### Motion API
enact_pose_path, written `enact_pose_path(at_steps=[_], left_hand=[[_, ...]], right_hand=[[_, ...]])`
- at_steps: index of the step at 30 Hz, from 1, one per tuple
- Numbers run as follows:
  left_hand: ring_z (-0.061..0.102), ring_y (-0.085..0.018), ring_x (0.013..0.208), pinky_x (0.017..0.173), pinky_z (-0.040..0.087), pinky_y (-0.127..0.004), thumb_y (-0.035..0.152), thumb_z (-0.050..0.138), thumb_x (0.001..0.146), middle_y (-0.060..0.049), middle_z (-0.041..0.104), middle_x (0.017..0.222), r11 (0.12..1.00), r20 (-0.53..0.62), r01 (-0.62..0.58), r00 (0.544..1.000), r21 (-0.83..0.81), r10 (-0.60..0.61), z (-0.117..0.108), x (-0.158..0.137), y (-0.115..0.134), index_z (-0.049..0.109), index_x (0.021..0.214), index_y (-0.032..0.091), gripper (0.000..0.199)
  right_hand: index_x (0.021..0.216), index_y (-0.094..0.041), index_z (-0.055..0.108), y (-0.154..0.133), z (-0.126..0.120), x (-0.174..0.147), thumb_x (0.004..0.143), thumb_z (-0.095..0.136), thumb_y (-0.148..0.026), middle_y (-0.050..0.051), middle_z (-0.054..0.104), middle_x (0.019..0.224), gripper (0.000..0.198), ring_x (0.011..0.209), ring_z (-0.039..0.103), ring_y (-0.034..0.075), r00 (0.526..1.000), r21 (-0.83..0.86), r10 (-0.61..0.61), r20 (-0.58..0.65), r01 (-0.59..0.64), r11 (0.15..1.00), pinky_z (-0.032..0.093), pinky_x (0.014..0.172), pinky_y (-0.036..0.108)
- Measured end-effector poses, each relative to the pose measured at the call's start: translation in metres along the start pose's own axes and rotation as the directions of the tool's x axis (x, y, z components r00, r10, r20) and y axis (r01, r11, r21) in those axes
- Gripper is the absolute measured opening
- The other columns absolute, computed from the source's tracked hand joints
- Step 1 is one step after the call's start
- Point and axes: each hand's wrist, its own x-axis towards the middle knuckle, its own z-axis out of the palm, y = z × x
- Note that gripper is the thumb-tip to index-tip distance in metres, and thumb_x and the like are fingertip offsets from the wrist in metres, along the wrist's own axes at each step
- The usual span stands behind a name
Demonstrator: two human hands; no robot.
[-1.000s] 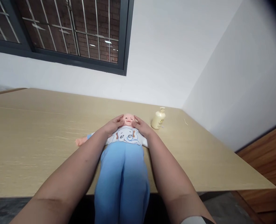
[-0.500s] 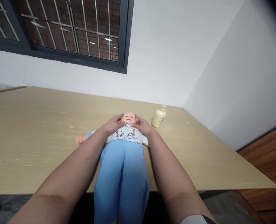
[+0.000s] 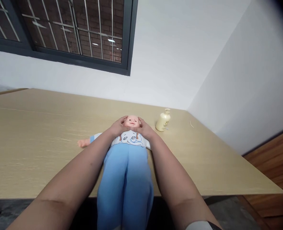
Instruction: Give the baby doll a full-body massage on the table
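On its back lies a baby doll [image 3: 125,159] in blue trousers and a white top with an elephant-like face on it. Its trouser legs reach past the table's front edge. My left hand [image 3: 118,126] cups the left side of the doll's head, thumb at the chin. From the other side my right hand [image 3: 145,128] cups the head in the same way, its thumb close to the left one. The doll's face shows between the two hands. One doll arm sticks out to the left past my forearm; the other is mostly hidden behind my right forearm.
A pale yellow pump bottle [image 3: 163,120] stands upright on the wooden table [image 3: 48,127], to the right of the doll's head. A thin white strip [image 3: 191,124] lies farther right. White walls and a barred window [image 3: 84,28] rise behind the table.
My thumbs have shifted inward and closer together under the doll's chin. The hands remain around its head, and the bottle has not moved.
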Motion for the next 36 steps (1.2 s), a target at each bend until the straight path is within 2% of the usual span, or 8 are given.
enact_pose_path(at_steps=[4, 9, 14, 18, 21, 25, 28, 36], left_hand=[[0.066, -0.036, 0.111, 0.093, 0.055, -0.044, 0.034, 0.089, 0.063, -0.016, 0.057, 0.142, 0.998, 0.001, -0.023, 1.000, 0.065, 0.023, 0.000, 0.000, 0.000, 0.049, 0.146, 0.024, 0.093], [0.057, -0.036, 0.126, 0.100, 0.050, -0.044, 0.036, 0.089, 0.062, -0.017, 0.056, 0.142, 0.998, 0.030, -0.043, 0.999, -0.055, 0.045, 0.000, -0.003, 0.003, 0.054, 0.141, 0.020, 0.088], [0.061, -0.034, 0.121, 0.100, 0.050, -0.047, 0.030, 0.090, 0.064, -0.018, 0.060, 0.138, 0.945, 0.103, 0.047, 0.995, -0.323, -0.014, -0.004, -0.002, 0.000, 0.054, 0.142, 0.020, 0.086], [0.066, -0.033, 0.114, 0.095, 0.053, -0.047, 0.033, 0.084, 0.073, -0.020, 0.063, 0.133, 0.893, 0.052, 0.129, 0.992, -0.431, -0.118, -0.005, 0.002, -0.003, 0.056, 0.139, 0.018, 0.073], [0.065, -0.032, 0.115, 0.094, 0.054, -0.044, 0.037, 0.084, 0.073, -0.018, 0.061, 0.137, 0.935, 0.017, 0.088, 0.996, -0.344, -0.088, -0.002, 0.002, -0.003, 0.055, 0.140, 0.021, 0.075], [0.065, -0.035, 0.115, 0.095, 0.054, -0.043, 0.032, 0.091, 0.061, -0.015, 0.060, 0.138, 0.999, -0.039, 0.000, 0.999, -0.038, -0.001, 0.002, 0.001, 0.000, 0.053, 0.142, 0.025, 0.089], [0.062, -0.035, 0.119, 0.100, 0.051, -0.041, 0.029, 0.091, 0.059, -0.014, 0.063, 0.135, 0.997, -0.076, -0.052, 0.995, 0.059, 0.057, 0.004, 0.001, 0.001, 0.057, 0.139, 0.022, 0.087], [0.060, -0.034, 0.122, 0.100, 0.051, -0.043, 0.028, 0.089, 0.064, -0.014, 0.061, 0.139, 0.988, -0.035, -0.009, 0.999, -0.155, 0.004, 0.000, -0.003, 0.000, 0.059, 0.137, 0.021, 0.079]], right_hand=[[0.151, -0.026, 0.037, -0.002, 0.002, 0.000, 0.060, 0.090, -0.045, 0.010, 0.068, 0.122, 0.106, 0.102, 0.070, 0.026, 0.999, -0.007, -0.016, -0.050, 0.015, 1.000, 0.058, 0.092, 0.041], [0.154, -0.024, 0.032, 0.006, -0.005, 0.003, 0.063, 0.089, -0.041, 0.011, 0.071, 0.118, 0.109, 0.098, 0.072, 0.026, 1.000, 0.099, 0.019, -0.017, -0.017, 0.995, 0.058, 0.090, 0.044], [0.143, -0.028, 0.050, 0.007, -0.008, 0.002, 0.069, 0.084, -0.045, 0.008, 0.069, 0.126, 0.083, 0.112, 0.068, 0.027, 0.995, 0.255, -0.037, 0.092, 0.012, 0.967, 0.055, 0.096, 0.042], [0.137, -0.028, 0.055, 0.007, -0.003, 0.004, 0.084, 0.066, -0.056, 0.006, 0.065, 0.133, 0.061, 0.117, 0.065, 0.024, 0.997, 0.239, -0.051, 0.053, 0.037, 0.970, 0.055, 0.098, 0.040], [0.142, -0.026, 0.048, 0.007, -0.001, 0.006, 0.086, 0.062, -0.058, 0.008, 0.066, 0.131, 0.066, 0.113, 0.067, 0.024, 1.000, 0.122, -0.016, -0.018, 0.018, 0.992, 0.055, 0.096, 0.040], [0.149, -0.027, 0.038, 0.008, 0.000, 0.006, 0.068, 0.084, -0.048, 0.009, 0.067, 0.126, 0.095, 0.104, 0.069, 0.025, 0.996, -0.042, 0.017, -0.086, -0.021, 0.999, 0.057, 0.092, 0.041], [0.150, -0.027, 0.036, 0.007, 0.000, 0.006, 0.065, 0.086, -0.045, 0.010, 0.066, 0.126, 0.100, 0.102, 0.069, 0.025, 0.995, -0.074, 0.009, -0.101, -0.016, 0.997, 0.057, 0.090, 0.042], [0.149, -0.027, 0.042, 0.006, -0.009, 0.003, 0.075, 0.080, -0.043, 0.008, 0.068, 0.128, 0.085, 0.108, 0.069, 0.024, 0.997, 0.113, -0.033, 0.076, 0.024, 0.993, 0.055, 0.095, 0.040]])
